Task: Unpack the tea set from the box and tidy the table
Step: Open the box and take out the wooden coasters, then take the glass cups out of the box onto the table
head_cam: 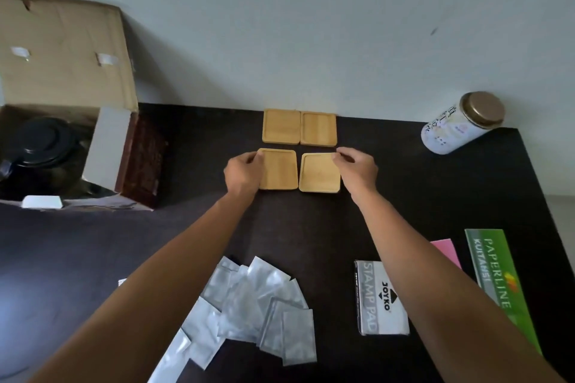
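Several square wooden coasters lie in a two-by-two block on the dark table. The far pair, the far left coaster and the far right coaster, touch each other near the wall. My left hand grips the left edge of the near left coaster. My right hand pinches the right edge of the near right coaster. At the left stands the open cardboard box with a black teapot inside.
A pile of empty silver foil pouches lies near the front. A stamp pad box, a pink pad and a green receipt book sit at the right. A white tin stands at the far right corner.
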